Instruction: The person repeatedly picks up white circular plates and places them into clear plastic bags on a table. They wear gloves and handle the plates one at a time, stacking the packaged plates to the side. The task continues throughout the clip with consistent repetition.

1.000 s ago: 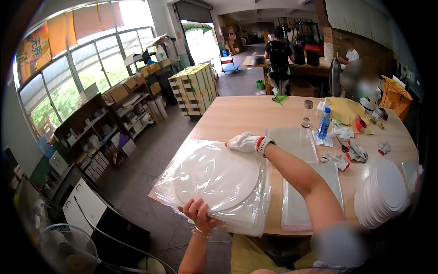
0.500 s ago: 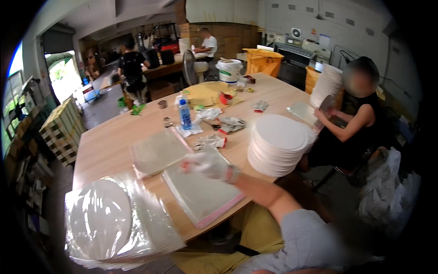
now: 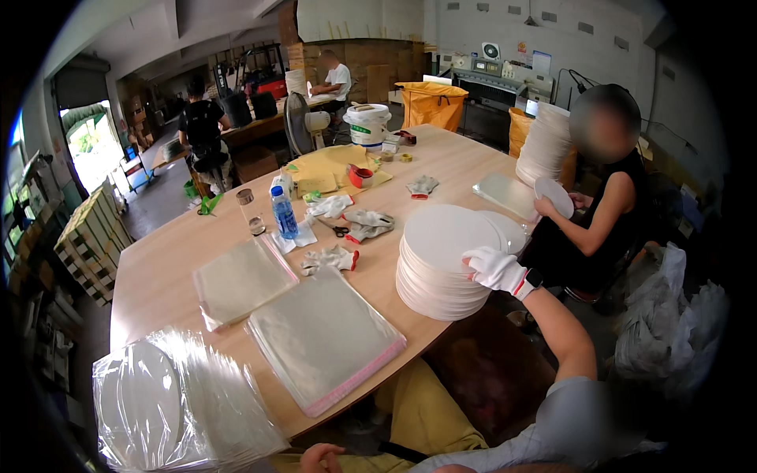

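My right hand [image 3: 498,270], in a white glove with a red cuff, is closed on the near right edge of the top disc [image 3: 453,235] of a tall stack of white round discs. That disc lies flat on the stack. At the lower edge my bare left hand [image 3: 322,457] shows only in part, over my lap, its fingers mostly cut off. Between the hands, a pile of clear flat bags [image 3: 323,335] with a pink strip lies at the table's near edge. Left of it, a stack of clear bags with white discs inside [image 3: 150,402] overhangs the corner.
Another bag pile [image 3: 244,280] lies behind. Loose work gloves [image 3: 330,258], scissors [image 3: 339,230], a blue-tinted bottle [image 3: 284,214], yellow sheets [image 3: 327,169] and a white bucket [image 3: 367,126] stand farther back. At the right a seated co-worker [image 3: 607,189] handles a white disc beside another disc stack [image 3: 542,146].
My right hand has swung from above the clear bags rightward to the disc stack. My left hand has come into view at the lower edge. The co-worker's disc has tilted.
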A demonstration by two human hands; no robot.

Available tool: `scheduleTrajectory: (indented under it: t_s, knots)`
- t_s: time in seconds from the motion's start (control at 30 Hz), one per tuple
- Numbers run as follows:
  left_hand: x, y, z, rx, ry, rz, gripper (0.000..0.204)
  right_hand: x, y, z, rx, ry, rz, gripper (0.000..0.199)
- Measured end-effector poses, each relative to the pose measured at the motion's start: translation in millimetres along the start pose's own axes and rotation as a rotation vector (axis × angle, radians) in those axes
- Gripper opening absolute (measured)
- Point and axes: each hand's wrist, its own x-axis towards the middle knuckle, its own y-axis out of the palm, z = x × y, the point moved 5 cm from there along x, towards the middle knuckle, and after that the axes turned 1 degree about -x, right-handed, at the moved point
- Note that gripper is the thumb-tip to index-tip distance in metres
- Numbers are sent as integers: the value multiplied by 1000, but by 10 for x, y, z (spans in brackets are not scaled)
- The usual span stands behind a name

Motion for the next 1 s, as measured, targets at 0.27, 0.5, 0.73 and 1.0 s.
scheduleTrajectory:
  t_s: [0.27,0.5,0.73,1.0]
  knots:
    - [1783,600,-2086,-272,-98,-43,19,-29,-141,-22,-59,-92,-158,5]
    - [2911,995,-2532,-1450,-318,90,43,-296,-685,1526,29,-293,-64,12]
    - [2420,-47,-2012,-707,-158,-145,32,-257,-143,1132,448,157,-574,42]
    - [2076,-898,-1266,-441,-26,-440,28,370,1390,1485,1430,528,6,32]
